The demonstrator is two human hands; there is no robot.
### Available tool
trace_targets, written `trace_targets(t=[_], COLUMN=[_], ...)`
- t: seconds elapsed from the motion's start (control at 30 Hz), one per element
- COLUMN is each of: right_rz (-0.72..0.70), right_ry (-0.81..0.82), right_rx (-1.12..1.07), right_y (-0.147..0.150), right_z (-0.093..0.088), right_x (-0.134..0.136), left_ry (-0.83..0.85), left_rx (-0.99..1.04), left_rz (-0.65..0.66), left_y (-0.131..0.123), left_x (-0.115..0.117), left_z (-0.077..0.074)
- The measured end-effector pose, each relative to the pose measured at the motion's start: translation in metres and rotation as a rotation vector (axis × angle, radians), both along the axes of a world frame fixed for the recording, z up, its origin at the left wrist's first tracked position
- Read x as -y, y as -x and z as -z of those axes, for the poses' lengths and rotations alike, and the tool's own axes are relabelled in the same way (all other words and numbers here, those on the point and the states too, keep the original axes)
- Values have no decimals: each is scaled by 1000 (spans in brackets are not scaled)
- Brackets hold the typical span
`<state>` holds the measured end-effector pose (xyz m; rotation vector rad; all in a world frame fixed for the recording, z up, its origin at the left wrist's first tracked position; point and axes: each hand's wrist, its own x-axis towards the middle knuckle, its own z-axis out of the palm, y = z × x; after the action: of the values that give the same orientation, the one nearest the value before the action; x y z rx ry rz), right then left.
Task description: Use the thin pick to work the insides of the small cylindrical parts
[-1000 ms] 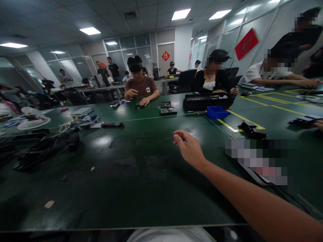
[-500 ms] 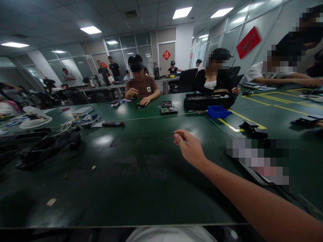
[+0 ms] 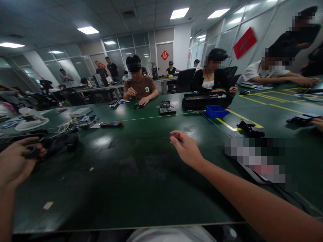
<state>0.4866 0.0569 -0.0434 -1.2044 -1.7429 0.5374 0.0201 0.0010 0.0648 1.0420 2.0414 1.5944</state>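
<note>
My left hand is at the left edge, its fingers curled around a small dark ring-shaped piece. It is above the table, in front of a black moulded plastic part. Over the middle of the green tabletop, my right hand pinches a thin needle-like rod between thumb and fingertips. The rod points left; its far end is too fine to make out clearly.
A screwdriver-like tool lies beyond my hands, with tangled cables to its left. Farther off are hard drives, a blue bin and a black tray. A co-worker sits opposite, and others sit at right.
My left hand has come into view from the left, holding the dark ring-shaped piece. My right hand keeps its pinch on the thin rod, nearly unmoved. The whole view has shifted slightly.
</note>
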Motion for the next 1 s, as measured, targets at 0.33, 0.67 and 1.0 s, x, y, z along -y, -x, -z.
trace_targets(t=[0.33,0.67,1.0], right_rz=[7,18,-21], right_ry=[-11,-62,-99], right_rx=[64,63,-169], right_y=[1,1,1], right_z=[-3,-4,4], right_x=[0,4,1], left_ry=[-52,112,-28], left_rx=[331,-274,-461], left_rz=[586,879,925], left_y=[-138,-263,-246], left_x=[-59,-66,-80], left_z=[31,102,135])
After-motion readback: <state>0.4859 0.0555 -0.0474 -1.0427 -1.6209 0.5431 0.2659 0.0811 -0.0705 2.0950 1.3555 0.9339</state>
